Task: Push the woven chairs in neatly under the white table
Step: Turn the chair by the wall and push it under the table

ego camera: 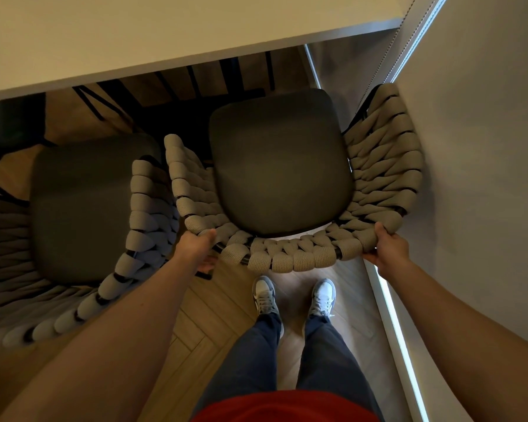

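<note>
A woven chair [290, 257] with a thick beige rope back and a dark seat cushion stands right in front of me, below the edge of the white table [165, 35]. My left hand [200, 249] grips the left end of its curved backrest. My right hand [386, 248] grips the right end. The front of the cushion sits close to the table's edge. A second woven chair [141, 223] of the same kind stands to the left, touching or nearly touching the first, its seat partly under the table.
A grey wall [476, 178] runs close along the right side of the held chair, with a lit strip [397, 324] at its base. Black chair legs and table legs show under the table. My feet stand on herringbone wood floor [214, 318] just behind the chair.
</note>
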